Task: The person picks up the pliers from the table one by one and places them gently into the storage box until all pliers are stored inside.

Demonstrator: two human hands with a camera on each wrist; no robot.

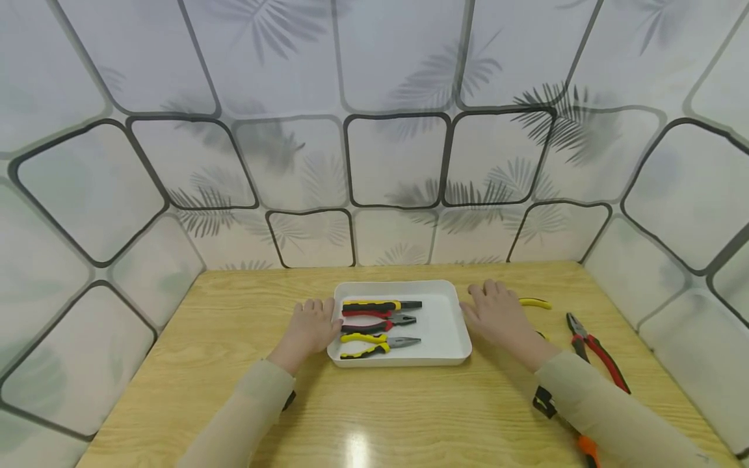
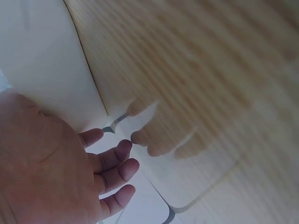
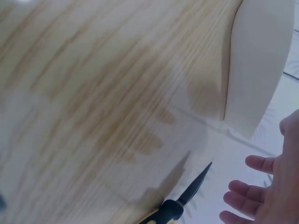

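Note:
A white tray (image 1: pixel 435 354) lies on the wooden table. Inside are a yellow-and-black handled tool with a dark tip (image 1: pixel 374 305), red-and-black pliers (image 1: pixel 380 323) and yellow-and-black long-nose pliers (image 1: pixel 377 344), handles to the left. My left hand (image 1: pixel 313 328) rests against the tray's left side, its thumb over the rim; in the left wrist view its relaxed fingers (image 2: pixel 114 175) extend past the tray wall. Along the right side is my right hand (image 1: pixel 497 315), thumb by the rim, fingers loosely extended; whether it touches the tray I cannot tell.
Right of the tray lie red-handled pliers (image 1: pixel 597 351) and a yellow-handled tool (image 1: pixel 535 303), partly behind my right hand. An orange-handled tool (image 1: pixel 588 448) is partly covered by the right forearm. A pointed dark tool (image 3: pixel 180 205) shows in the right wrist view. Patterned curtains surround the table.

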